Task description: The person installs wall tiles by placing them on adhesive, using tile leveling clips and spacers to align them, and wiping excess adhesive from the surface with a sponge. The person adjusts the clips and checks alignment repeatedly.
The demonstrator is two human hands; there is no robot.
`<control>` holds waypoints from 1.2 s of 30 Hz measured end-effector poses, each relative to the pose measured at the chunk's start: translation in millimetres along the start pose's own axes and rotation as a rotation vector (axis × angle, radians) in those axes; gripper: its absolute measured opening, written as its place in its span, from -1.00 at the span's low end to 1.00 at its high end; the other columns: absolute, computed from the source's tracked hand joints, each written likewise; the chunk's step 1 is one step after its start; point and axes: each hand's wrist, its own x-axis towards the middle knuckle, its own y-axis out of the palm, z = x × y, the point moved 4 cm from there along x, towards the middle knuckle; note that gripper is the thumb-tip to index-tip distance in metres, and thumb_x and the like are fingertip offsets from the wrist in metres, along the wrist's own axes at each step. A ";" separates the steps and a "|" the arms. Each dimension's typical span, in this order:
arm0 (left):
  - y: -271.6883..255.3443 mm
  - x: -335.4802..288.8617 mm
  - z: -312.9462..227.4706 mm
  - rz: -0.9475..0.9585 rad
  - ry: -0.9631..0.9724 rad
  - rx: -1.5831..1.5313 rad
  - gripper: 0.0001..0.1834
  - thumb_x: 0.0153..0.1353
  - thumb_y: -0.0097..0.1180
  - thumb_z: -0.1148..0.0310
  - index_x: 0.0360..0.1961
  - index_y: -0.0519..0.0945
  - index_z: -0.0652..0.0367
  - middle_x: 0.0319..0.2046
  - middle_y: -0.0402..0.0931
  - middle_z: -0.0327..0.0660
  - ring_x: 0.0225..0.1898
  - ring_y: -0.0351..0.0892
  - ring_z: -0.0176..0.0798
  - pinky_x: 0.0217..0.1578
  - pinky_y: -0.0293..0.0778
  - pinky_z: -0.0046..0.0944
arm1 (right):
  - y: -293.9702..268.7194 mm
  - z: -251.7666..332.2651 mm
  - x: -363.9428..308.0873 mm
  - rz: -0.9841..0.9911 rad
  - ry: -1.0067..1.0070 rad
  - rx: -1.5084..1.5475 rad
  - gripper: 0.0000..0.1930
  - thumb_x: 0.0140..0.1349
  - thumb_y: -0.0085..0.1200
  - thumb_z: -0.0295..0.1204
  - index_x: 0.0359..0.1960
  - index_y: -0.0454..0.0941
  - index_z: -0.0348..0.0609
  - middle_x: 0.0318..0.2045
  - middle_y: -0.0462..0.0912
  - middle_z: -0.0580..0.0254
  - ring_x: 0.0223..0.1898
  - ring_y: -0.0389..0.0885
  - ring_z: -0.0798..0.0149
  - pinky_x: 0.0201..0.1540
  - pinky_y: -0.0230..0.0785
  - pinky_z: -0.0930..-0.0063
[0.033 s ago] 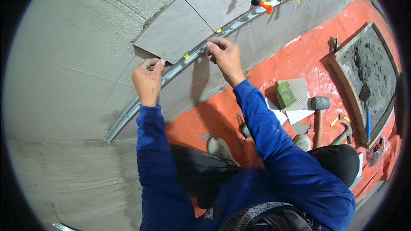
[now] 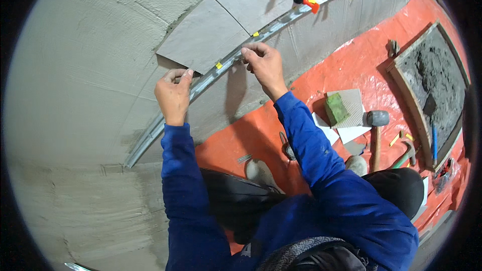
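Note:
A grey tile (image 2: 201,35) sits on the mortared wall (image 2: 80,70), its lower edge resting on a long metal rail (image 2: 150,138) that runs diagonally across the wall. My left hand (image 2: 173,95) pinches the tile's lower corner just above the rail. My right hand (image 2: 263,62) is further right with its fingertips closed on the rail's top edge under the tile. Small yellow spacers (image 2: 219,65) sit between tile and rail. More tiles hang to the right.
Red-and-black levelling clips (image 2: 303,0) stick out of the rail higher up. On the orange floor sheet (image 2: 351,60) lie a green sponge (image 2: 335,109), tile offcuts (image 2: 351,133), a rubber mallet (image 2: 376,119), a hammer (image 2: 407,153) and a wooden mortar tray (image 2: 401,88).

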 end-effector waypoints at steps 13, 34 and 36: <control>106.1 -98.3 -20.0 0.675 0.079 -0.124 -0.64 0.14 0.21 0.34 -0.62 0.29 0.22 -0.65 0.15 -0.33 -0.53 0.11 -0.43 -0.54 0.15 -0.31 | -37.1 -62.1 -28.6 0.216 0.049 -0.743 -0.74 -0.02 0.22 -0.28 -0.30 0.70 -0.11 -0.36 0.69 -0.09 -0.23 0.66 -0.14 -0.14 0.48 0.04; 92.3 -122.2 -65.2 1.050 0.353 0.020 -0.82 0.15 0.23 0.40 -0.48 0.57 0.32 -0.58 0.51 -0.05 -0.55 0.48 -0.15 -0.45 0.36 -0.18 | -518.0 16.3 -192.5 -1.461 0.494 -1.193 -0.71 0.05 0.13 -0.37 -0.15 0.66 -0.04 -0.18 0.68 -0.01 -0.04 0.63 -0.04 -0.02 0.47 0.11; 88.2 -115.8 -71.2 1.059 0.358 0.076 -0.81 0.16 0.22 0.42 -0.49 0.56 0.34 -0.55 0.54 -0.07 -0.49 0.50 -0.20 -0.39 0.40 -0.22 | -515.4 10.1 -191.0 -1.455 0.367 -1.381 -0.72 0.03 0.15 -0.37 -0.17 0.65 -0.05 -0.13 0.62 0.00 -0.07 0.60 -0.06 -0.03 0.45 0.10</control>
